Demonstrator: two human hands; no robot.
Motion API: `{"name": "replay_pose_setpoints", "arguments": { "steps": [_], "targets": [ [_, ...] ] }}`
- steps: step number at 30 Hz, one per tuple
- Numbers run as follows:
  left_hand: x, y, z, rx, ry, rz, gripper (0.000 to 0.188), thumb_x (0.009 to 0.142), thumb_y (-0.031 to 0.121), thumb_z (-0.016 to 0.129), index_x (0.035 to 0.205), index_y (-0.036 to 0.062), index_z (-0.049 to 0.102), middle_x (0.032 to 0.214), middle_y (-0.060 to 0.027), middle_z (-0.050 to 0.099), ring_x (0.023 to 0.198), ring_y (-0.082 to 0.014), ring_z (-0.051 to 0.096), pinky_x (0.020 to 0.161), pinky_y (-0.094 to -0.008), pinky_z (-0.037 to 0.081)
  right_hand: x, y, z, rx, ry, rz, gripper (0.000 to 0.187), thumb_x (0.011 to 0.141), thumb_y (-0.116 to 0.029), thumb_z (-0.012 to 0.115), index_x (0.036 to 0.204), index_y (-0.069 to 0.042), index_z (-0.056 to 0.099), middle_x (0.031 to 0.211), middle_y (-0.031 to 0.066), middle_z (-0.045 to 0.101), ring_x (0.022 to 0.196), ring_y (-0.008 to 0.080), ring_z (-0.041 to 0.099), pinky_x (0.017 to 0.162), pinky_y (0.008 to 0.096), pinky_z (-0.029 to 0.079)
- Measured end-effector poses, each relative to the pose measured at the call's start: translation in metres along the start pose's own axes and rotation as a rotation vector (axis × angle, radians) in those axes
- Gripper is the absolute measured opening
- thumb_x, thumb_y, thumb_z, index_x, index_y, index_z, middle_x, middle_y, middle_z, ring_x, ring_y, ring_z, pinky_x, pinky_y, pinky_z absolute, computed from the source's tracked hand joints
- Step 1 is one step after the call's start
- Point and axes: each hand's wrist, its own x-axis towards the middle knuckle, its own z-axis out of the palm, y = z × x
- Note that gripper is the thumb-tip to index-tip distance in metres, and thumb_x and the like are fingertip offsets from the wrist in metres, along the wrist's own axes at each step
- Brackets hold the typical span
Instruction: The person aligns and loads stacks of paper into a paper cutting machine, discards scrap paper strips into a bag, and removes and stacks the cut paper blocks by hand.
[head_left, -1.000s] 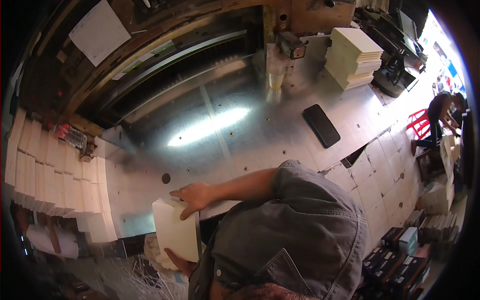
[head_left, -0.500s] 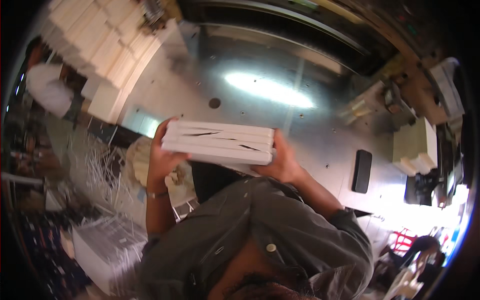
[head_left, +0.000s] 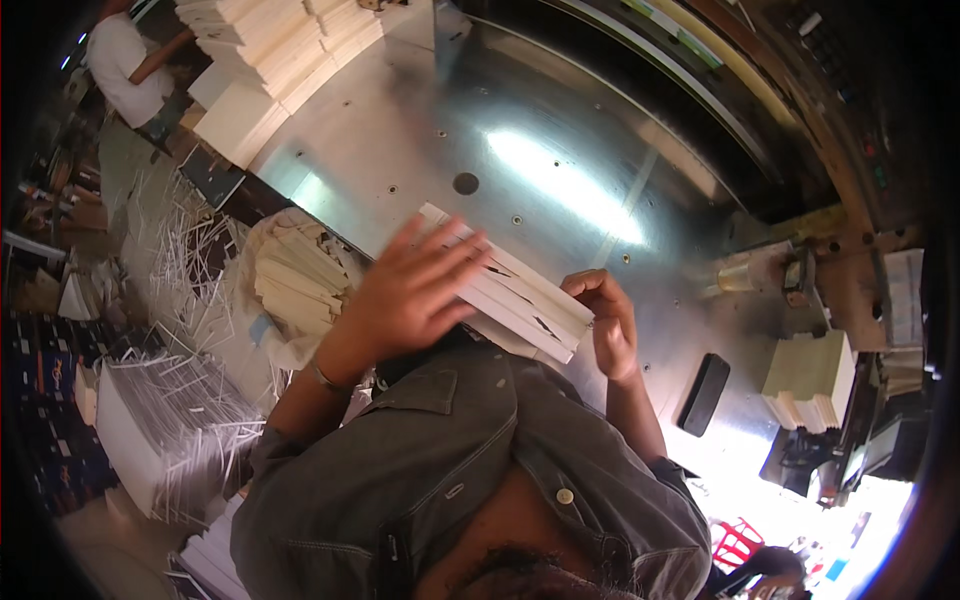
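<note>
Left hand [head_left: 415, 285] spread over paper stack [head_left: 522, 305], right hand [head_left: 610, 320] curled at its end, presumably steadying; pinch indeterminable.

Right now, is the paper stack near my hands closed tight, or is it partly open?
Partly open: the paper stack shows dark gaps between its layers, along the long edge facing the camera.

No longer clasping one end of the paper stack [head_left: 535, 305], the left hand [head_left: 405, 295] is now spread open over it, while the right hand [head_left: 608, 325] now curls at the opposite end.
</note>
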Motion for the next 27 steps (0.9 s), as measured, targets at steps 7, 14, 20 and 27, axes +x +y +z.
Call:
{"name": "replay_pose_setpoints", "arguments": {
  "steps": [7, 14, 20, 27],
  "targets": [
    [-0.004, 0.017, 0.017, 0.03, 0.031, 0.042, 0.054, 0.088, 0.034, 0.073, 0.136, 0.0103, 0.065, 0.145, -0.0048, 0.061, 0.139, -0.0242, 0.052, 0.12, -0.05, 0.034, 0.039, -0.036, -0.022, -0.375, -0.121, 0.275, 0.026, 0.086, -0.009, 0.077, 0.109, -0.003, 0.066, 0.11, 0.0085, 0.065, 0.102, 0.0189, 0.062, 0.091, 0.0338, 0.047],
    [-0.005, 0.015, 0.013, -0.006, 0.014, 0.033, 0.054, 0.09, 0.035, 0.071, 0.137, 0.0113, 0.064, 0.145, -0.0039, 0.061, 0.139, -0.0242, 0.052, 0.12, -0.05, 0.034, 0.049, -0.066, 0.025, -0.966, -0.06, -0.195, 0.05, 0.074, -0.013, 0.086, 0.118, -0.003, 0.066, 0.119, 0.0132, 0.067, 0.115, 0.0322, 0.061, 0.1, 0.0413, 0.046],
    [-0.014, 0.013, 0.021, 0.004, 0.067, 0.029, 0.05, 0.093, 0.036, 0.069, 0.137, 0.0131, 0.064, 0.148, -0.0034, 0.058, 0.141, -0.0249, 0.051, 0.119, -0.0503, 0.034, 0.066, -0.056, 0.022, -0.722, -0.358, 0.089, 0.04, 0.09, -0.02, 0.073, 0.124, -0.001, 0.068, 0.112, 0.0182, 0.073, 0.1, 0.0291, 0.07, 0.088, 0.041, 0.054],
    [-0.019, 0.018, 0.033, -0.109, 0.279, 0.081, 0.042, 0.085, 0.028, 0.077, 0.125, 0.0154, 0.071, 0.123, 0.0, 0.065, 0.123, -0.0187, 0.059, 0.113, -0.045, 0.043, 0.069, -0.057, 0.013, -0.746, -0.32, 0.231, 0.035, 0.093, -0.007, 0.063, 0.126, 0.005, 0.065, 0.106, 0.0151, 0.074, 0.094, 0.0187, 0.068, 0.085, 0.0314, 0.052]
  ]
}}
